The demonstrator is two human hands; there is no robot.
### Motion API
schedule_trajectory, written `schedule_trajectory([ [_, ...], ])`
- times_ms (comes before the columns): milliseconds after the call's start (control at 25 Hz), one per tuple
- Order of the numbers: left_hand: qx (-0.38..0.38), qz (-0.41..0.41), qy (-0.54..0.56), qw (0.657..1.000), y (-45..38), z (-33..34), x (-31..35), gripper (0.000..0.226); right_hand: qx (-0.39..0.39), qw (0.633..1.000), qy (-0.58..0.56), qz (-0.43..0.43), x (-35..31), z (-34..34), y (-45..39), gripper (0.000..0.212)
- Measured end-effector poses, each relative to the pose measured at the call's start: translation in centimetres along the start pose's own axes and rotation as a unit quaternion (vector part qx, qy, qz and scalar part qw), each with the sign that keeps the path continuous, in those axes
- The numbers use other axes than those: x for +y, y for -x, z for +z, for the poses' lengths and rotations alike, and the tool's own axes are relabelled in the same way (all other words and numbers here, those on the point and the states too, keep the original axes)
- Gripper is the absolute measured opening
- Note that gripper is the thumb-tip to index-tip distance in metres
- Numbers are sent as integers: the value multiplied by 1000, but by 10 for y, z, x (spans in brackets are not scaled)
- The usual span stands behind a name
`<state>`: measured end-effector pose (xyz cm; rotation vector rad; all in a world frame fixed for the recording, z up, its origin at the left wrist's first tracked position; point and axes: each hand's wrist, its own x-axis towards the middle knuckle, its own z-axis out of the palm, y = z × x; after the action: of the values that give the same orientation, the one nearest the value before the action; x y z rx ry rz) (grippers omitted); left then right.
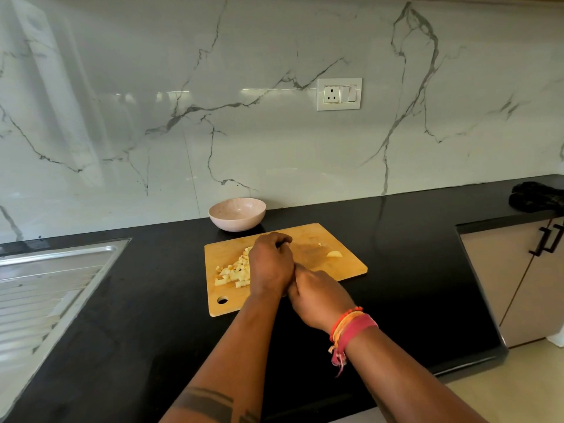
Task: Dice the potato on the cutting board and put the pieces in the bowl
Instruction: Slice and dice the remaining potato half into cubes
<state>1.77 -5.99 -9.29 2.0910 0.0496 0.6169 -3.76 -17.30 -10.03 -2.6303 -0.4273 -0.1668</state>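
Left hand [270, 264] fingers curling down onto the board [305, 257], contents hidden. Right hand [317, 296] fingers curled, grasp impossible to tell. Dice [233, 273] lying heaped just left of them; potato piece [334, 254] lying right. Bowl [237, 214] sitting behind on worktop [412, 254].

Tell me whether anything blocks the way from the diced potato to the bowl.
Nothing visible does. The diced potato lies on the cutting board's left part, and the empty pink bowl stands just past the board's far edge, with only bare board and black counter between them.
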Motion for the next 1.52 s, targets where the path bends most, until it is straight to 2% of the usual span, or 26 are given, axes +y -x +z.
schedule_trajectory([
  [160, 5, 19, -11, 1000, 0, 1, -1, 26, 39, 999, -12, 9, 8, -9, -3, 42],
  [280, -25, 59, -48, 997, 2, 12, 6, 28, 72, 996, -17, 40, 29, -21, 5, 48],
  [440, -130, 107, -118, 979, 1, 38, 20, 31, 110, 989, -32, 97, 53, -28, 12, 50],
  [560, -223, 127, -200, 946, -5, 61, 27, 34, 121, 983, -51, 126, 63, -30, 16, 46],
  [640, -244, 134, -255, 926, -10, 69, 29, 34, 123, 981, -66, 132, 67, -30, 15, 43],
  [920, -213, 120, -243, 939, -21, 59, 14, 27, 103, 989, -52, 97, 67, -23, 15, 49],
  [1080, -179, 88, -219, 955, -22, 46, 3, 22, 88, 994, 11, 58, 56, -14, 18, 52],
  [1520, -161, 85, -204, 962, -15, 48, 2, 29, 43, 991, 116, 42, 43, -11, 13, 56],
])
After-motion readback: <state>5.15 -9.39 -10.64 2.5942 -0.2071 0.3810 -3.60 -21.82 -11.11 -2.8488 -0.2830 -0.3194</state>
